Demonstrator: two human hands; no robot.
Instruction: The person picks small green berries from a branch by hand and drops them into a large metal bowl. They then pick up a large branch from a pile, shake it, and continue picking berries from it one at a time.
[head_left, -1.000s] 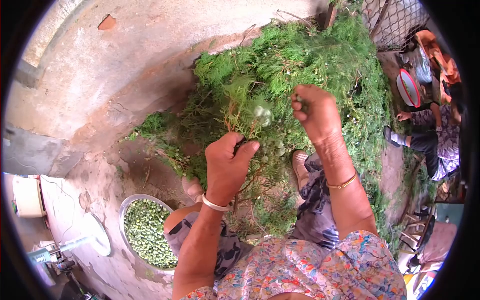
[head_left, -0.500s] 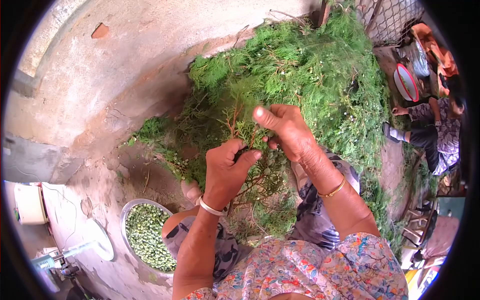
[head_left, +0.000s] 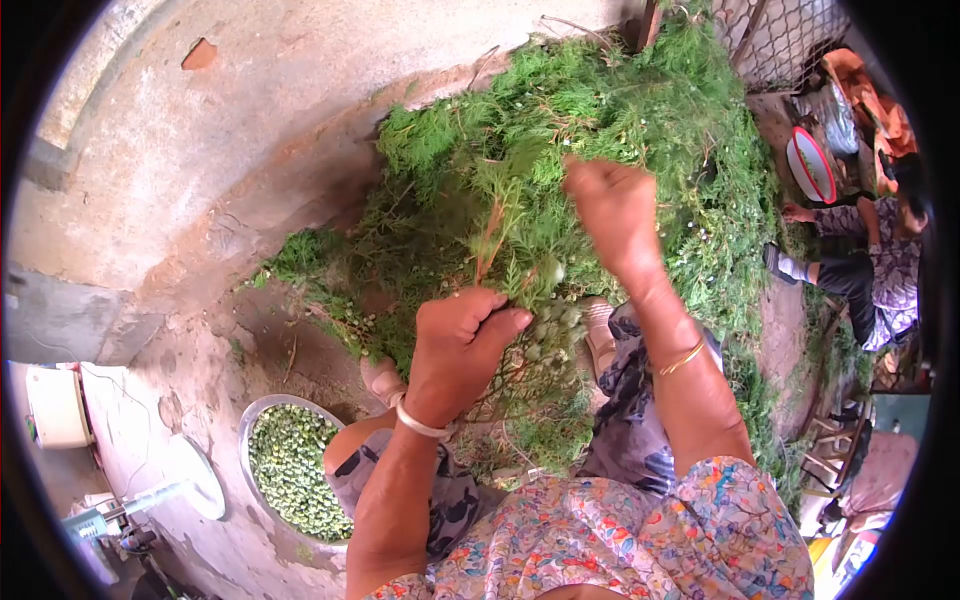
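My left hand (head_left: 462, 345) is closed around the reddish stems of a leafy evergreen branch (head_left: 492, 235), its sprays rising above the fist. Pale green cones (head_left: 550, 325) show among the foliage just right of that hand. Higher up and to the right, my right hand (head_left: 615, 215) is apart from the branch, slightly blurred, with its fingers curled in; whatever they may hold is hidden. Behind both hands spreads a large heap of cut evergreen branches (head_left: 690, 200).
A metal basin (head_left: 247, 450) full of small green cones stands at lower left, near a white fan (head_left: 200, 480). A concrete wall (head_left: 250, 130) borders the heap. At right sits another person (head_left: 890, 265) beside a red-rimmed basin (head_left: 826, 180).
My right hand has moved up and right, away from my left hand, and its fingers have curled in. My left hand keeps its grip on the branch, almost in place.
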